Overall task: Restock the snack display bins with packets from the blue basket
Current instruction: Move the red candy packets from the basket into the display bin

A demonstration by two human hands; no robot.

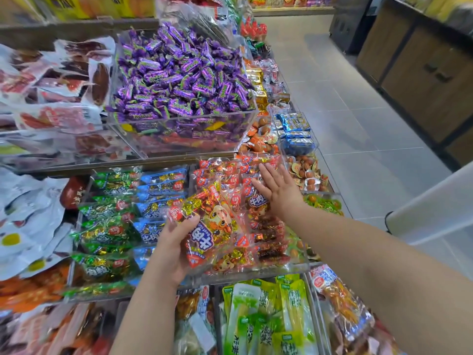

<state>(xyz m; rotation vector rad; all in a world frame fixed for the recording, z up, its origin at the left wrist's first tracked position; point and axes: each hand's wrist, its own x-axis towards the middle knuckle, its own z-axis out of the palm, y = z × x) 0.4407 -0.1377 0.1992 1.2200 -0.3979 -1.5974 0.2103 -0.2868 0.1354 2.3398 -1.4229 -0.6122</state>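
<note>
At frame centre the left hand (174, 242) grips a red snack packet (204, 234) over the front of the clear display bin (256, 274); the right hand (277, 192), fingers straight, presses flat on the stacked red packets (227, 172) inside it; green packets (107, 234) and blue packets (158, 185) fill compartments to the left; the upper-centre acrylic box (184, 135) is heaped with purple sweets (179, 73); yellow-green packets (263, 311) stand in the bottom bin.

Grey tiled floor (353, 119), wooden cabinets (425, 80) along right aisle.

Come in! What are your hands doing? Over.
Left hand grips a red packet. Right hand flat on the bin's packets. Nothing in the way.
</note>
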